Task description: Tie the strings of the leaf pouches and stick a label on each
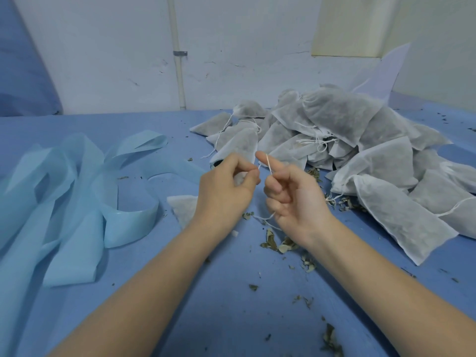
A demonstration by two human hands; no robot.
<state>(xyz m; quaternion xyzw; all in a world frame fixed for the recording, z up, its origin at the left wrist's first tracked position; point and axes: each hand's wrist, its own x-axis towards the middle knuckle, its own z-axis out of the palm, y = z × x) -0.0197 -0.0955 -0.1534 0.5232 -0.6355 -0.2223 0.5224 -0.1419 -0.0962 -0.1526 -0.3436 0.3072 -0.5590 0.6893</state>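
Note:
A white mesh leaf pouch (185, 208) lies on the blue table under my left hand, mostly hidden by it. My left hand (226, 189) pinches the pouch's gathered neck and one end of its thin white string (269, 164). My right hand (293, 194) pinches the other end, with the string looped over its raised forefinger. A loose tail of string hangs below my right palm. The two hands are a few centimetres apart above the table.
A large heap of white leaf pouches (347, 140) with loose strings fills the right back of the blue table (231, 318). Curled light-blue backing strips (77, 202) lie at the left. Dry leaf crumbs (280, 246) are scattered in front. A white wall stands behind.

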